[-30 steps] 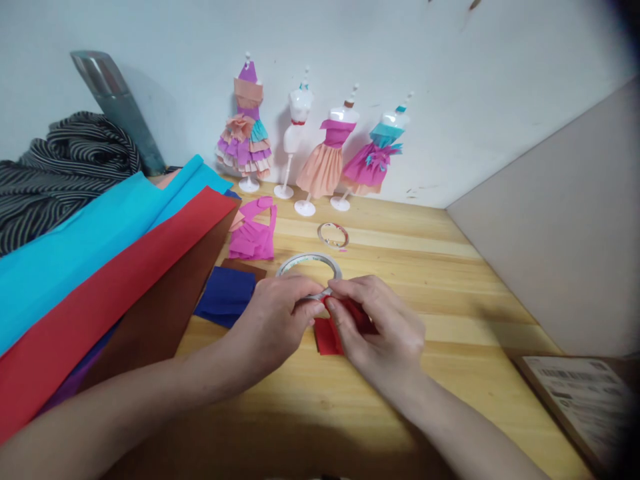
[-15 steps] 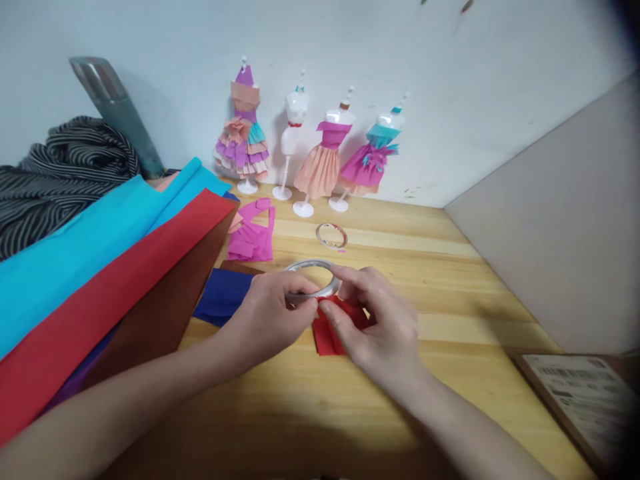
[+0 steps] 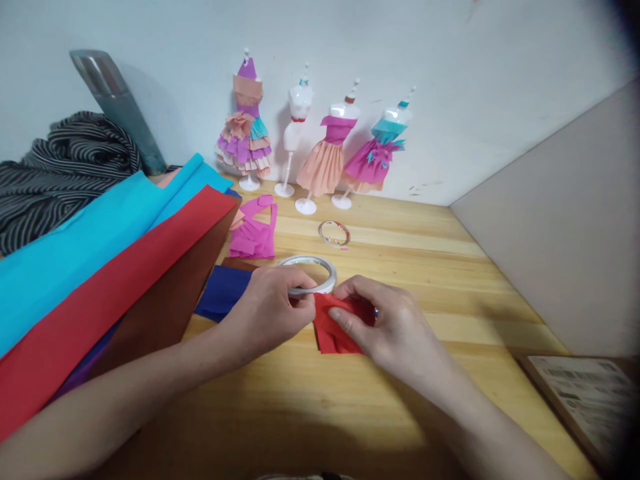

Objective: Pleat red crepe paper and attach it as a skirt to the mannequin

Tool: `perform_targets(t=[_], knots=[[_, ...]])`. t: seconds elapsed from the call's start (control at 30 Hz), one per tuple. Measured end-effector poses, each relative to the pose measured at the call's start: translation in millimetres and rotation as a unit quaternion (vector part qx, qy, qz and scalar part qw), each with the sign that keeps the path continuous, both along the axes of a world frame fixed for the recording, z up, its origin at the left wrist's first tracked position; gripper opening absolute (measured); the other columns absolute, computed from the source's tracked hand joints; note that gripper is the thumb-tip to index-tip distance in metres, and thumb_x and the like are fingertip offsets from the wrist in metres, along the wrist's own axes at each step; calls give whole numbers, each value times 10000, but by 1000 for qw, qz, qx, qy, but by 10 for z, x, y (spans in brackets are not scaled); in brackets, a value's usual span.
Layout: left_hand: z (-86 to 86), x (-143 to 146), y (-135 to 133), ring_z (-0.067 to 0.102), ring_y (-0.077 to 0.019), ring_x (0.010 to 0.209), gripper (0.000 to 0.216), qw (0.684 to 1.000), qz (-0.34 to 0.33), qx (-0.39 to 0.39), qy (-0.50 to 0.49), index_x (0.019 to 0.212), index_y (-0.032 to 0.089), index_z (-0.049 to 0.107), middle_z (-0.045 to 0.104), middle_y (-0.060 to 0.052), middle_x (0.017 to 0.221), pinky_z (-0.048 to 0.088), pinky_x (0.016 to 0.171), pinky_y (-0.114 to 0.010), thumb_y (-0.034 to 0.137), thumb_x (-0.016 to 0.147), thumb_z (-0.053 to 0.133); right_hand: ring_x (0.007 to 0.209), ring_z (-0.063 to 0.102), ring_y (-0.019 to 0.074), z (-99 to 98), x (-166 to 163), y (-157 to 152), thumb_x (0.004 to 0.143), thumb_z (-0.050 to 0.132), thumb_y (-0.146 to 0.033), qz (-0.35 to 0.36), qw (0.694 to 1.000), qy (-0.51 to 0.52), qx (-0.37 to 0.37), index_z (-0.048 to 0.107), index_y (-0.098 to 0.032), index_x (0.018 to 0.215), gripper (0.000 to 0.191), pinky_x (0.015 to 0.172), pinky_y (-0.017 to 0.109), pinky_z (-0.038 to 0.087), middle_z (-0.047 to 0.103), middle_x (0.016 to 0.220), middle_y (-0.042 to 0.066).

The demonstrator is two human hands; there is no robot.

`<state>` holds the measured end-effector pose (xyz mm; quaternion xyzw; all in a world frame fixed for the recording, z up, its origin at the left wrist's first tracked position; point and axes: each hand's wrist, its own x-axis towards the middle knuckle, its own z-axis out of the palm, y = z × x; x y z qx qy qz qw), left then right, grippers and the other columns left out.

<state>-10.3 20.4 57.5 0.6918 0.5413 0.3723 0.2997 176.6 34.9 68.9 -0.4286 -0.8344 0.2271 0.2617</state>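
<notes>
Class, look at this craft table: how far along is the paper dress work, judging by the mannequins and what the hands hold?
Done: three mannequins wear paper dresses. In hand: the left hand grips the tape roll while the right hand presses a folded red paper piece. Left: one bare mannequin is undressed, and a pink piece lies unused on the table.

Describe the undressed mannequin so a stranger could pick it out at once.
Along the white wall at the back of the wooden table stand four small dress-form mannequins. The bare one is second from the left. Its white torso wears only a red neckband; the other three wear colourful paper dresses.
</notes>
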Motion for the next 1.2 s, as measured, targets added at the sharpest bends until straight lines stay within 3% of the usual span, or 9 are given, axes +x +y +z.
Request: perform_targets(t=[0.23,0.37,0.53,0.9,1.2], knots=[[-18,-8,4,490,-89,543,188,999,5,31,26,683,140,705,656,9,608,328,503,-195,74,703,530,522,526,114,-14,-28,36,803,601,-196,-11,997,57,-60,583,-184,773,37,485,223,403,632,637,-13],[-28,-2,1,507,-93,555,193,999,1,33,29,673,139,698,662,6,612,337,512,-196,55,697,526,482,470,94,-19,-66,5,811,566,-142,14,998,58,-24,534,-189,669,153,466,216,369,568,570,-31],[-20,12,-11,502,-89,549,191,999,-6,27,27,664,136,692,655,11,607,338,514,-195,49,714,529,557,527,105,-50,-77,-11,859,527,-98,86,992,84,27,617,-174,796,133,521,226,417,615,679,5],[-21,17,-30,495,-84,549,208,999,-25,28,32,674,137,696,632,14,600,331,513,-197,47,727,516,464,527,97,-70,-86,-11,810,592,-114,15,997,72,1,569,-206,733,122,463,215,418,657,611,-26],[-77,25,-41,505,-91,555,207,997,-23,57,51,710,149,687,648,9,631,332,508,-200,54,728,504,463,475,91,-86,-99,7,793,601,-149,-21,998,55,22,529,-205,711,122,467,216,370,577,566,-45]])
